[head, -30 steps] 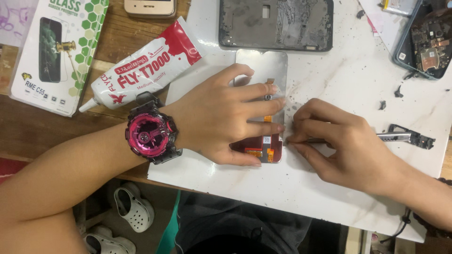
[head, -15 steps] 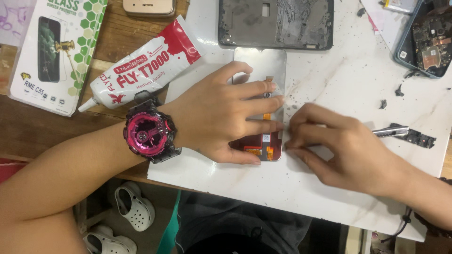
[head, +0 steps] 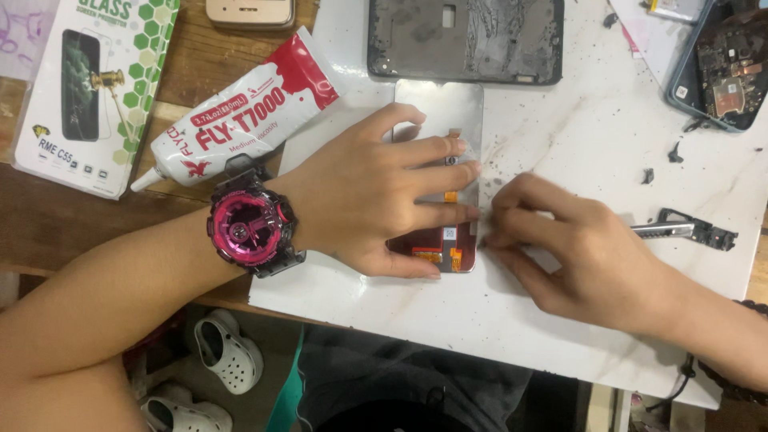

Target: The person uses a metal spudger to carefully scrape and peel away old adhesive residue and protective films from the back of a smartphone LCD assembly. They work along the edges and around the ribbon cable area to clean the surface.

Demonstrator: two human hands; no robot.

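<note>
Flat on the white marble slab (head: 560, 336) lies a phone display panel (head: 440, 112), and the left hand (head: 368, 196) presses on it, fingers spread. Just beside the panel's right edge, the right hand (head: 572, 248) has its fingertips pinched together. Left of the panel lie a red-and-white glue tube (head: 240, 116) and a white-and-green screen-protector package (head: 88, 88).

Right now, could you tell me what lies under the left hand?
The left hand presses flat on a phone screen panel lying on the white slab; its middle is covered.
</note>
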